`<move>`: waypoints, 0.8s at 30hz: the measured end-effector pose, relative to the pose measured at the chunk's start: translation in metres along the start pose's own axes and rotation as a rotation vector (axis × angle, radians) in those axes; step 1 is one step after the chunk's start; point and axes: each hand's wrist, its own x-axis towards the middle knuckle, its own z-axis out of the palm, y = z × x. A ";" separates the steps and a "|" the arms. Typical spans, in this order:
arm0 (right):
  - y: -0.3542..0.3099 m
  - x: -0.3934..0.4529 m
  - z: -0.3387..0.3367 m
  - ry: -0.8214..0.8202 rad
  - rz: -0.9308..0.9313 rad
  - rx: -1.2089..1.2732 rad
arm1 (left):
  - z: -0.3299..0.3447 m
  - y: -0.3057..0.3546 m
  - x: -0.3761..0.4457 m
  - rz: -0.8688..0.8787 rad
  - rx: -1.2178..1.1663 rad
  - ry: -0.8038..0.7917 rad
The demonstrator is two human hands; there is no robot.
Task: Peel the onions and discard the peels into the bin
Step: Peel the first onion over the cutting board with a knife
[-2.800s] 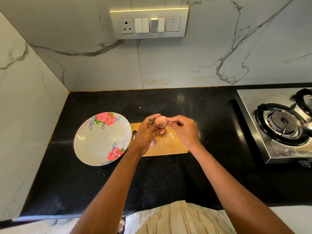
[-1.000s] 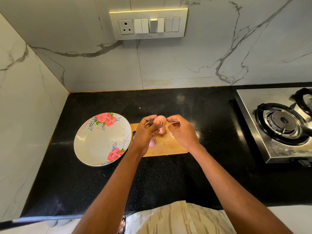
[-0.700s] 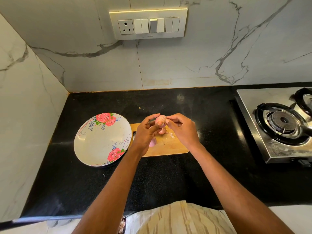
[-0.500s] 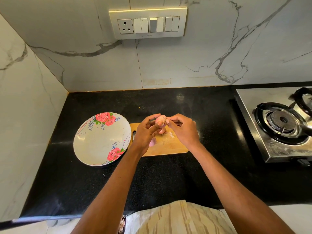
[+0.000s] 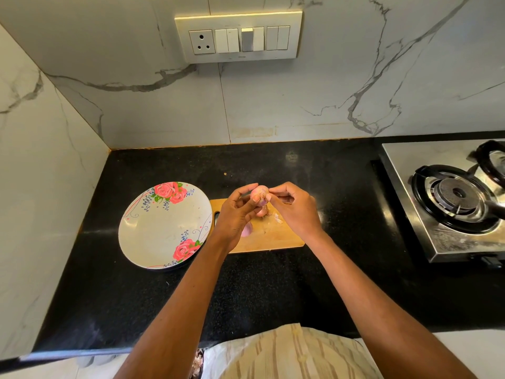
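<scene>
The onion (image 5: 259, 193) is up off the counter, small and pink, held over the far edge of the chopping board (image 5: 269, 237). Your left hand (image 5: 237, 214) grips it from the left, thumb and fingers curled round its sides. Your right hand (image 5: 293, 207) meets it from the right, fingertips pinched at its top — on a bit of skin, as far as one can judge, though the flake itself is too small to make out.

To do this step well, keep the left grip firm but light, so the onion does not squirt out, and turn it a little after each pull so a fresh edge of skin faces the right fingers. Catch the skin at the top with a nail and draw it down toward the root in long strips rather than picking off crumbs. Work low over the board, so what falls lands there and not on the dark counter (image 5: 273, 291).

Below your hands the board already carries some scraps: a pale peel (image 5: 278, 218) near your right hand and a pink piece (image 5: 247, 230) by your left wrist. These will want gathering later for the bin, which is not clearly in view — only something at the near edge by your clothing, too hidden to name.

Just left of the board lies a flowered plate (image 5: 153, 231). Well to the right stands the gas stove (image 5: 453, 198); on the far wall, a switch panel (image 5: 239, 36).
</scene>
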 end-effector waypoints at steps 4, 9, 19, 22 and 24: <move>0.000 0.001 -0.002 -0.010 -0.016 -0.038 | 0.000 0.001 -0.001 -0.006 0.025 0.004; 0.004 0.002 -0.003 0.020 0.001 -0.055 | -0.001 0.003 -0.003 -0.034 -0.012 -0.011; -0.003 0.003 -0.004 0.003 0.005 -0.013 | -0.002 0.004 0.000 -0.003 0.030 -0.025; -0.001 0.003 -0.004 0.010 -0.003 -0.047 | -0.001 0.005 0.000 -0.004 0.031 -0.023; 0.001 0.003 -0.004 0.030 0.007 -0.047 | -0.001 0.004 0.000 -0.017 0.012 -0.023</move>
